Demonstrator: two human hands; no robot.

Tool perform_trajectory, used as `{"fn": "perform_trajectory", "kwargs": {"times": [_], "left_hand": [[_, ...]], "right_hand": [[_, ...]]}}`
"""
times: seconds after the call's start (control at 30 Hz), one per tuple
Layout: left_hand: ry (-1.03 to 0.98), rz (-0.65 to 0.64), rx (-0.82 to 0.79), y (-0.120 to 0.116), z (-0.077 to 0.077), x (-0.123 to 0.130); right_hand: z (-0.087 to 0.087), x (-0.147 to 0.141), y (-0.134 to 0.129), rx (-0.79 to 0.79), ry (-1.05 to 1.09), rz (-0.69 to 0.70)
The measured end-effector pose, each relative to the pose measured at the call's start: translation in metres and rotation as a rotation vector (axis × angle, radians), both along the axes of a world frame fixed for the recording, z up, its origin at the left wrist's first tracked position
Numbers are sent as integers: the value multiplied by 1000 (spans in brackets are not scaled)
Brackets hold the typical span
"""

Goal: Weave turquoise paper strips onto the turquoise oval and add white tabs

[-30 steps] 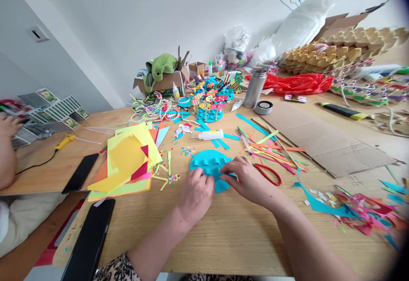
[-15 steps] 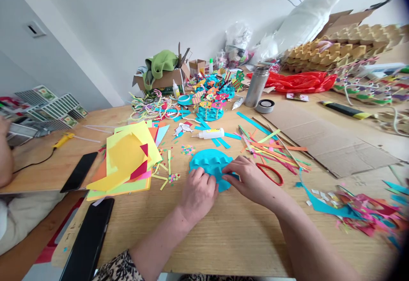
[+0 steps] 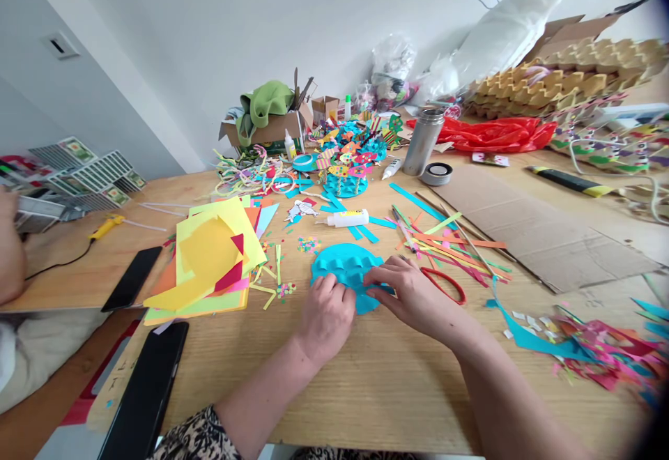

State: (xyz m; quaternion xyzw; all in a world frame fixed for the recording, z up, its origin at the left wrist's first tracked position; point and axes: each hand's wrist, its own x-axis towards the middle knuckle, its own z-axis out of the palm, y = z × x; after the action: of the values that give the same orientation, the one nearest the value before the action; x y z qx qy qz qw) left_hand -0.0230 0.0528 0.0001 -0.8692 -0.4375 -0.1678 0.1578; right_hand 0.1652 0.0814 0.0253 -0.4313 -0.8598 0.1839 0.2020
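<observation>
A round blue paper disc (image 3: 342, 252) lies on the table before me, with a wavy blue paper strip (image 3: 334, 265) standing across it in small loops. My left hand (image 3: 328, 313) presses on the disc's near left side, its fingers curled and their tips partly hidden. From the right, my right hand (image 3: 410, 286) pinches a blue paper strip (image 3: 385, 288) between thumb and fingers, over the disc's right edge. Just beyond the disc lies a white glue bottle (image 3: 349, 218) on its side. Red-handled scissors (image 3: 444, 286) rest beside my right hand.
Coloured paper sheets (image 3: 209, 258) are stacked at left, near two black phones (image 3: 143, 390). Thin paper strips (image 3: 449, 240) and cardboard (image 3: 538, 226) lie at right. Finished paper fish pieces (image 3: 348, 167) and a metal flask (image 3: 423, 143) stand behind. Another person's arm (image 3: 8, 251) is at far left.
The view has shifted very slightly. Both hands stay at the disc in nearly the same pose, and the blue strip remains in my right hand's pinch.
</observation>
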Motion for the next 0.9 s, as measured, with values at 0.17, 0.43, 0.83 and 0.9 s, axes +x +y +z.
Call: {"fn": "perform_trajectory", "kwargs": {"times": [0.17,0.43,0.83,0.9], "left_hand": [[-11,3,5,0,-1,1],[-29,32,19,-2,0,1],[-52,33,12,-1,-2,1],[-52,34,9,-1,-2,1]], "right_hand": [[1,3,1,16,-4,19],[2,0,0,5,-9,-7],[4,0,-2,34,-15,7],[3,1,-2,36,-13,10]]}}
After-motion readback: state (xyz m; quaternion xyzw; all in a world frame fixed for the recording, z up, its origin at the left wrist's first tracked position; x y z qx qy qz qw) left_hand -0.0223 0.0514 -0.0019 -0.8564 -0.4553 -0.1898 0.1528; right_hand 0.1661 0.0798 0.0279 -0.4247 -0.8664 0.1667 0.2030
